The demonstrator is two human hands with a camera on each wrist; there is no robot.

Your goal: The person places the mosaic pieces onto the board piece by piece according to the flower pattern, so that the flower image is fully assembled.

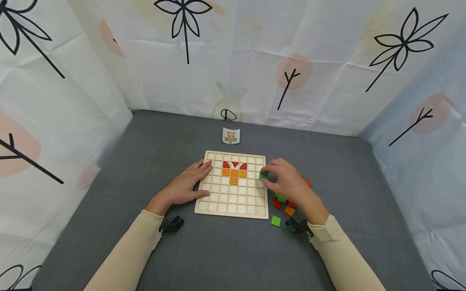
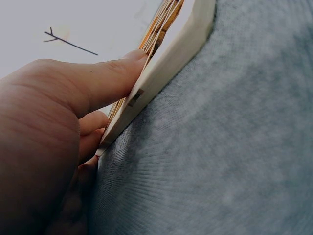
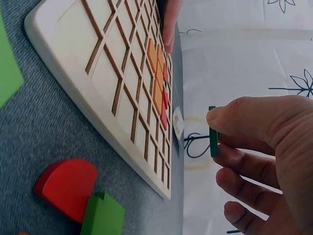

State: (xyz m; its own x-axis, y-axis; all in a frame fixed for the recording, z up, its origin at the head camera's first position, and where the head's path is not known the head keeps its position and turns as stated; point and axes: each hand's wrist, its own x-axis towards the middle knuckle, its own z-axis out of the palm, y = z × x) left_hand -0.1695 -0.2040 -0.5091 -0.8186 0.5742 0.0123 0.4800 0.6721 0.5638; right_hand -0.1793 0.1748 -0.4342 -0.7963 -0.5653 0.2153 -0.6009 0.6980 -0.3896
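Observation:
A square wooden grid board (image 1: 251, 210) lies on the table. In its upper middle sit red pieces (image 1: 243, 166) above several orange square tiles (image 1: 234, 180). My left hand (image 1: 183, 186) rests at the board's left edge, its fingers extended and the thumb (image 2: 115, 78) lying on the rim. Above the board's right edge, my right hand (image 1: 287, 180) pinches a dark green tile (image 3: 213, 131) between thumb and fingertips. The right wrist view shows this tile edge-on, raised clear of the board.
Loose red, green and orange tiles (image 1: 290, 210) lie right of the board, partly hidden under my right hand. A light green square tile (image 1: 276, 220) lies nearer me. Behind the board is a small pattern card (image 1: 231, 136). A patterned curtain (image 1: 255, 81) surrounds the grey table (image 1: 218, 258).

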